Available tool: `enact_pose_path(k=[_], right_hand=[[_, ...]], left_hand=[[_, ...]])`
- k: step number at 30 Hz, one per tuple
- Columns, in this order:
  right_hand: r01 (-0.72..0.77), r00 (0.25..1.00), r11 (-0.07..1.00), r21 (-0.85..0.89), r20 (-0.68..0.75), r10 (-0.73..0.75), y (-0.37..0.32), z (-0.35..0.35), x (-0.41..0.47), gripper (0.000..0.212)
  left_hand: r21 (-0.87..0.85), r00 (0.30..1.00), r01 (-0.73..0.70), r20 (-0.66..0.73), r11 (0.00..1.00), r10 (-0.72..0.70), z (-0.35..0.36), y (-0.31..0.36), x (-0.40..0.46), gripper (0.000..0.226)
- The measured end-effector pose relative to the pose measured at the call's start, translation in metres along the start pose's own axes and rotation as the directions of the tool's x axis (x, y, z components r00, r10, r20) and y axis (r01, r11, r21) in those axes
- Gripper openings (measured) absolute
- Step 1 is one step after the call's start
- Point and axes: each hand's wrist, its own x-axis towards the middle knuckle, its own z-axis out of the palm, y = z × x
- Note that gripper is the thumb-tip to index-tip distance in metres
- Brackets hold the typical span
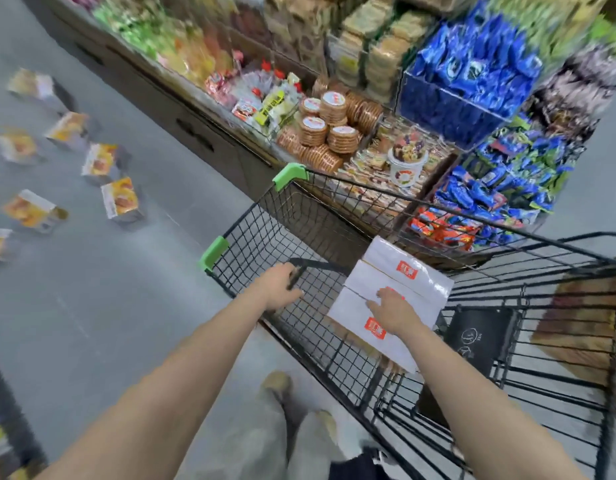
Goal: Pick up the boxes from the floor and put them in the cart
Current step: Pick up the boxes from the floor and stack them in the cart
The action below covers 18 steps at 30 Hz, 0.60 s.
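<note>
A black wire shopping cart [265, 233] with green corner guards stands in front of me. A stack of white boxes with red labels [403, 271] hangs over the basket. My right hand [391, 311] lies on top of the stack, fingers spread across it. My left hand [282, 287] grips the cart's near rim. Several orange and white boxes lie on the grey floor to the left, the nearest one [121, 200] tilted on its side.
A snack display [334, 123] with round cookie packs, a white tub and blue packets runs along the cart's far side. A brown woven mat [583, 327] lies beyond the cart at right. My feet [299, 407] stand beside the cart. A dark shelf edge shows at bottom left.
</note>
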Motion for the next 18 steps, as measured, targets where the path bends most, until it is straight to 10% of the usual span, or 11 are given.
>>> enact_pose_path(k=[18], right_hand=[[0.564, 0.820, 0.774, -0.288, 0.086, -0.565, -0.446, 0.069, 0.005, 0.048]], left_hand=[[-0.330, 0.829, 0.231, -0.425, 0.915, -0.363, -0.196, -0.316, -0.129, 0.008]])
